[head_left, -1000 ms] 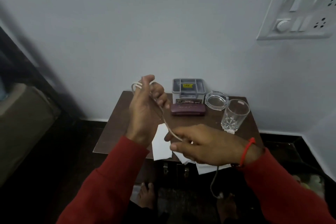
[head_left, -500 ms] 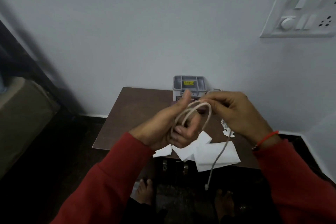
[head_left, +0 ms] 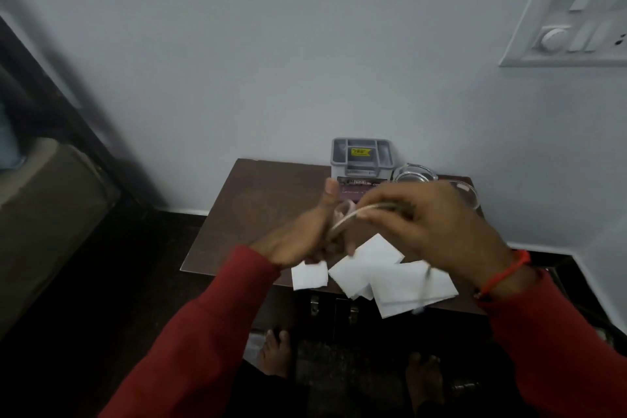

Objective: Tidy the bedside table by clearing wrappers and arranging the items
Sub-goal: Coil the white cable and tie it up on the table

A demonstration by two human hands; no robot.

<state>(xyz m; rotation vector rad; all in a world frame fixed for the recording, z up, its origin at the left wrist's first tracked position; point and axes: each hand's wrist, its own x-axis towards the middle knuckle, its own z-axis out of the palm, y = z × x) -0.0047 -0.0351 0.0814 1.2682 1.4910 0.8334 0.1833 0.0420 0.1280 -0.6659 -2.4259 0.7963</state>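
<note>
Hands, left hand (head_left: 298,237) and right hand (head_left: 427,227), grip white cable (head_left: 342,222).

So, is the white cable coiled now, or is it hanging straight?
Mostly coiled: the cable forms loops between the left hand and right hand; one short end hangs.

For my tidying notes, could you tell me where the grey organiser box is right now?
In the head view, the grey organiser box stands at the table's back edge against the wall, left of the glass dish.

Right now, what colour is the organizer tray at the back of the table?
Grey, with a yellow label inside, in the head view: organizer tray.
</note>
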